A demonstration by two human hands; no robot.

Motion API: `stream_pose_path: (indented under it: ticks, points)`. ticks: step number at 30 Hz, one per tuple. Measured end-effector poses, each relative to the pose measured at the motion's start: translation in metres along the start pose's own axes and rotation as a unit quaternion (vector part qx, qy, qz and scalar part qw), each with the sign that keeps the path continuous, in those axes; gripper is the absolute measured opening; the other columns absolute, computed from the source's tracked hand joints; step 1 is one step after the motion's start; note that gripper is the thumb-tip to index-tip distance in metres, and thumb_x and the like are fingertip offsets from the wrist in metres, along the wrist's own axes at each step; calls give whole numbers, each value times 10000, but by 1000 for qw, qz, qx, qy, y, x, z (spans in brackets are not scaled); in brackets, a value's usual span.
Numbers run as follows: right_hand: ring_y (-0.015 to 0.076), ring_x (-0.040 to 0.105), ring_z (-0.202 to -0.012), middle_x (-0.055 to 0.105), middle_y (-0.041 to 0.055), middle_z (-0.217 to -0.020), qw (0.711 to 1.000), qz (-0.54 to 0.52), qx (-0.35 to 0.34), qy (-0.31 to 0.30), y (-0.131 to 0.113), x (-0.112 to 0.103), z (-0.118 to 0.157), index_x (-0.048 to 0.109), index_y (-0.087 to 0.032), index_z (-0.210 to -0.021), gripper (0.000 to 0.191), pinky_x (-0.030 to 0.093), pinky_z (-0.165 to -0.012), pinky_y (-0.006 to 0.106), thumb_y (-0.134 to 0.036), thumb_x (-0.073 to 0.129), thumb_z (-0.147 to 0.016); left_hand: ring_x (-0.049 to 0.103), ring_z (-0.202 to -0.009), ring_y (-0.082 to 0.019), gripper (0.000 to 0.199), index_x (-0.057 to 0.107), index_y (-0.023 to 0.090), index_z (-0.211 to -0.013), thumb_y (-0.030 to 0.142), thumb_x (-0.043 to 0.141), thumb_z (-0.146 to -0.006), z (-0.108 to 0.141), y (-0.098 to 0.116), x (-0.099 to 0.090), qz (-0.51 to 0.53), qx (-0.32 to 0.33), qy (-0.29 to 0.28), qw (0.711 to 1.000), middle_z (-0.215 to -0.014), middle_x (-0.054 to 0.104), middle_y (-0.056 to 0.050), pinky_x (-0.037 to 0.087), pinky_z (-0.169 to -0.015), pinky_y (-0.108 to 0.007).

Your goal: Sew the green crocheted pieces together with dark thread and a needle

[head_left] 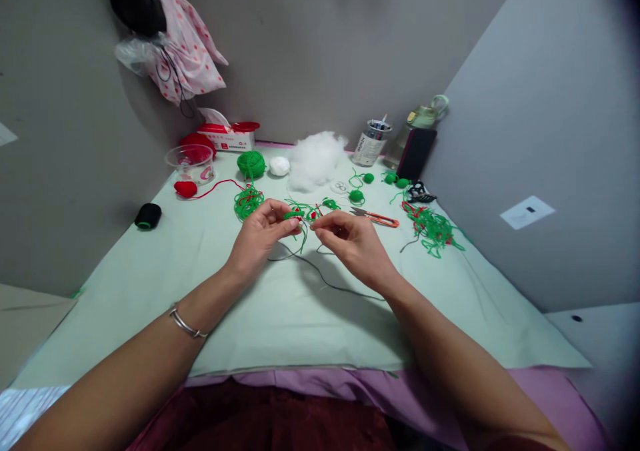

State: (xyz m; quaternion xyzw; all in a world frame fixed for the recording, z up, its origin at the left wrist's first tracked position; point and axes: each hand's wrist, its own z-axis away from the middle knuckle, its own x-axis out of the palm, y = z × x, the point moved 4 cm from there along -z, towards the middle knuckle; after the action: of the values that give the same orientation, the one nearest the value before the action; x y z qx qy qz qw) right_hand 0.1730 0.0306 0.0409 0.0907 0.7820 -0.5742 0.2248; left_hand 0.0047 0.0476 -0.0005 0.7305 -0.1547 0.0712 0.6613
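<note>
Over the middle of the table, my left hand (261, 236) is closed in a pinch on a small green and red yarn piece (294, 215). Close to its right, my right hand (354, 243) has thumb and forefinger pressed together; what lies between them is too small to make out. A dark yarn strand (323, 276) runs on the table below both hands. Just beyond my fingers sit small green and red yarn bits (314, 215). Orange-handled thread snips (383, 221) lie to the right of my right hand.
Behind are a green yarn ball (251, 164), white stuffing (317, 161), a pen cup (370, 145), a bottle (397, 145) and a dark phone (417, 154). At left stand a clear tub (193, 171) and black thread spool (148, 217). Tangled yarn (435, 231) lies right.
</note>
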Motion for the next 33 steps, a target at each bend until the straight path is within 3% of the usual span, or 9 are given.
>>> stream_pose_path:
  ticks: [9,13,19,22,26,33]
  points:
    - [100,437,-589,579,-2,-658,997,-64,37,-7,7,4,-3,695,-139,-817,132,322,-538,247,-235,604,-820,614,-770,-146,177,659,197,-844,229,803,-746,9,7,7,-81,57,8,995,-812,637,11,491,-753,-283]
    - [101,432,-607,575,-5,-680,992,-118,41,-12,12,7,-5,686,-150,-829,149,332,-546,248,-291,638,-824,601,-823,-146,179,674,202,-867,243,808,-756,11,6,9,-86,63,-1,994,-868,636,4,486,-791,-272]
    - [99,447,-624,619,4,-749,988,-153,8,31,16,4,-7,706,-160,-863,170,359,-572,255,-326,697,-827,656,-959,-183,330,663,182,-975,500,674,-884,9,0,12,76,-81,-73,991,-976,682,-52,500,-959,-352]
    - [107,464,-641,642,16,-785,990,-135,-8,46,17,4,-7,725,-170,-879,172,370,-579,258,-334,707,-831,672,-917,-167,260,673,168,-934,413,725,-865,8,-1,13,103,-124,-97,982,-953,681,-43,514,-928,-322]
    - [113,496,-658,650,22,-793,994,-105,-14,32,18,6,-7,729,-172,-892,214,399,-603,263,-381,686,-869,688,-823,-134,198,675,171,-907,277,798,-794,8,0,10,114,-143,-85,979,-913,678,-9,520,-859,-274]
    - [119,519,-682,623,15,-768,997,-82,-2,2,15,8,-7,687,-165,-832,257,408,-634,262,-414,656,-890,685,-828,-146,191,655,181,-849,274,803,-771,10,1,10,65,-123,-73,988,-873,666,9,517,-850,-296]
